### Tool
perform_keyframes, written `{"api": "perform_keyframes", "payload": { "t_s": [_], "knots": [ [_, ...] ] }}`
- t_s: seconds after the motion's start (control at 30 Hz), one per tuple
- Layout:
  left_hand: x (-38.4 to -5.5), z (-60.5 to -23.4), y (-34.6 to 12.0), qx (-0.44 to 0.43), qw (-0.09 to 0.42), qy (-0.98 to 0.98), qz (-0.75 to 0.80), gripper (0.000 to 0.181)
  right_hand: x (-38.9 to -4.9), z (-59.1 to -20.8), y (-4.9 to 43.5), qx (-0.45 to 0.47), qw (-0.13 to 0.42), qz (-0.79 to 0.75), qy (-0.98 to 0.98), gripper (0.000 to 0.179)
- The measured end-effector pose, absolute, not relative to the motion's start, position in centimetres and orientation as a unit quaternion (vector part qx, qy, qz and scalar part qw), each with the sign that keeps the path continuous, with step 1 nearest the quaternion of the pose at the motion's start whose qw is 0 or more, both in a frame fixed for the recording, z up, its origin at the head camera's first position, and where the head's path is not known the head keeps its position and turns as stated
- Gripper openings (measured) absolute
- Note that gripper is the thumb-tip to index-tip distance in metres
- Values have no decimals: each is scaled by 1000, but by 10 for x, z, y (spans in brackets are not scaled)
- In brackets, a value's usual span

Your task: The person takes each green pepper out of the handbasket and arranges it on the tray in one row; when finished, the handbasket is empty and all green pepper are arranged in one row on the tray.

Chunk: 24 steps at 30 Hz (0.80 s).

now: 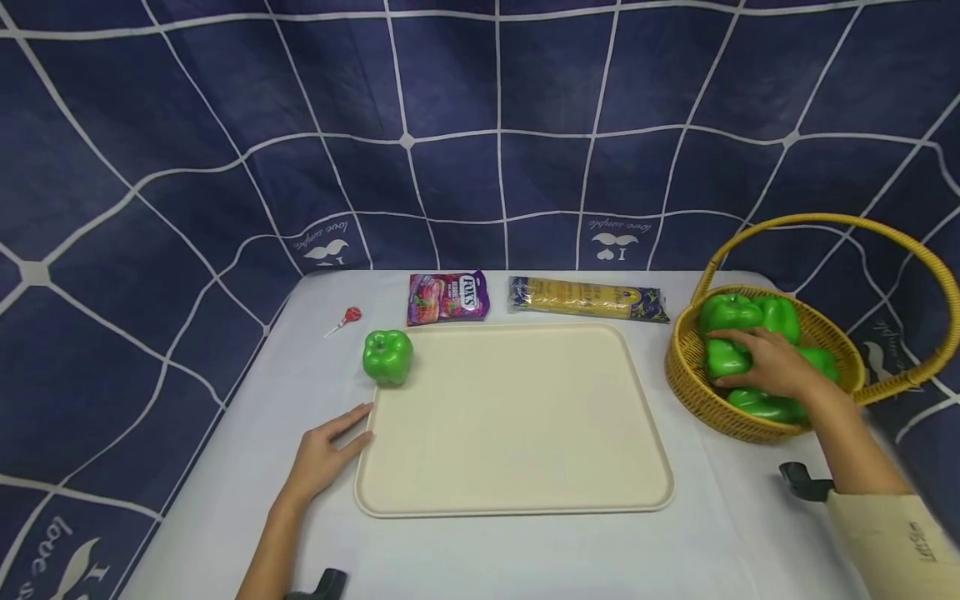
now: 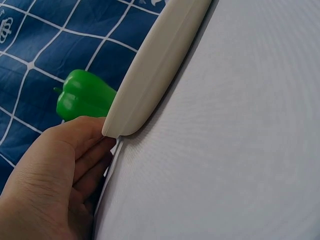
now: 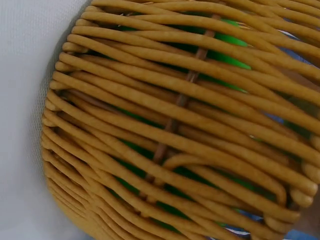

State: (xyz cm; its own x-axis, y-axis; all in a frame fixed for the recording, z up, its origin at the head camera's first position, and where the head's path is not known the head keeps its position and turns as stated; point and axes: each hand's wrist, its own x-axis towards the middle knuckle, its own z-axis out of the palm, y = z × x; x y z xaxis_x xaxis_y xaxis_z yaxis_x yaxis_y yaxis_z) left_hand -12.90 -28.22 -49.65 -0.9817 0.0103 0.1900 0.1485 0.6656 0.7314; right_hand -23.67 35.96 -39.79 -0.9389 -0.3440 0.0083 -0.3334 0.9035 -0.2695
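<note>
In the head view my right hand (image 1: 772,362) reaches into a yellow wicker basket (image 1: 690,392), its thumb and fingers on either side of a green bell pepper (image 1: 726,360). More green bell peppers (image 1: 780,317) lie around it there. The right wrist view is filled by the wicker wall (image 3: 125,95), which hides most of that hand. My left hand (image 1: 324,458) rests at the left edge of a cream tray (image 1: 517,433), fingertips at the rim. Just beyond it, a single green bell pepper (image 1: 387,357) sits at the tray's far left corner.
Behind the tray lie a purple candy bag (image 1: 447,297) and a long yellow packet (image 1: 588,298) that looks like pasta. A red lollipop (image 1: 347,318) is at the far left. The basket's tall handle (image 1: 862,221) arches over its right side.
</note>
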Motion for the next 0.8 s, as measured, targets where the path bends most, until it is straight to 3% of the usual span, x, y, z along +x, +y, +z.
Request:
{"api": "perform_keyframes", "payload": {
  "t_s": [0.47, 0.8],
  "knots": [
    [-128, -496, -283, -53, 92, -908, -405, 45, -210, -376, 353, -120, -106, -195, 968, 80],
    [-128, -496, -283, -52, 95, -909, -402, 45, -195, -357, 302, -150, -216, -296, 918, 84]
  ]
}}
